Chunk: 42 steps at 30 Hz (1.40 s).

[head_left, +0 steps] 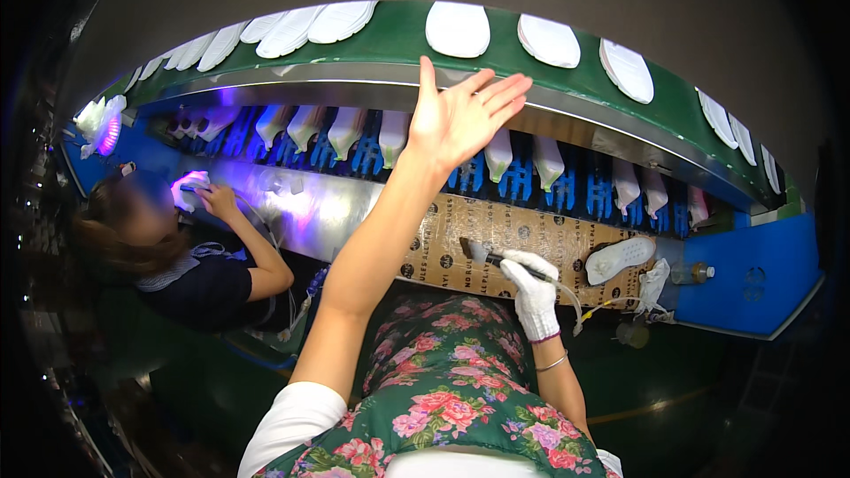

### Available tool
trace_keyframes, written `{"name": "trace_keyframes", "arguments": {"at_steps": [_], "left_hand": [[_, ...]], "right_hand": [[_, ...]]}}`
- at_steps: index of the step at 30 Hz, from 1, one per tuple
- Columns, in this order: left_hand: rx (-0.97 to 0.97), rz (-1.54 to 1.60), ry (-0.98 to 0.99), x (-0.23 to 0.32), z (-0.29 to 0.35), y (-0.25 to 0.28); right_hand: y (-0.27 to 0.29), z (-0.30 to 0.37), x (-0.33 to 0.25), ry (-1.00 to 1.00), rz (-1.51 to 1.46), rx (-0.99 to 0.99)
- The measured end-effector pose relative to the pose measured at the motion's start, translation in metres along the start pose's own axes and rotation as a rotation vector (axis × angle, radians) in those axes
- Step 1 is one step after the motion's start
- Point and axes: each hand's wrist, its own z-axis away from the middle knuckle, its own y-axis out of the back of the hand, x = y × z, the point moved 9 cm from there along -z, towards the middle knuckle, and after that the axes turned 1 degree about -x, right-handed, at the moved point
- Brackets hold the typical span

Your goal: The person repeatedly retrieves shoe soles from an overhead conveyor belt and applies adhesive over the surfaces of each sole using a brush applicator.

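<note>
Left hand is empty, fingers spread near the white soles — right hand is gripping the brush above the papered worktop. If that tube snags, I'd guess the brush gets jerked askew.

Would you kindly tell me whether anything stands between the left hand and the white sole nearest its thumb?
Nothing visible does: in this view the open left hand appears just below that white sole on the green surface, with no object between them.
</note>
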Motion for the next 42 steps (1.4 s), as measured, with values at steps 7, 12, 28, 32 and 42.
{"name": "trace_keyframes", "arguments": {"at_steps": [7,12,28,32,42], "left_hand": [[0.660,-2.316,-1.134,0.205,0.055,-0.051],[0.531,-2.204,-0.746,0.279,0.061,-0.028],[0.665,-0.976,-0.448,0.148,0.252,0.086],[0.571,-0.623,0.024,0.009,0.226,0.186],[0.231,-0.113,0.471,-0.133,0.239,0.145]], "right_hand": [[0.012,0.017,0.031,-0.153,-0.031,0.047],[0.004,0.020,0.043,-0.209,-0.074,0.058],[-0.081,0.013,-0.093,0.064,-0.090,-0.376],[-0.110,0.025,-0.105,0.191,0.211,-0.431],[-0.084,0.024,-0.139,0.536,0.462,-0.273]]}}
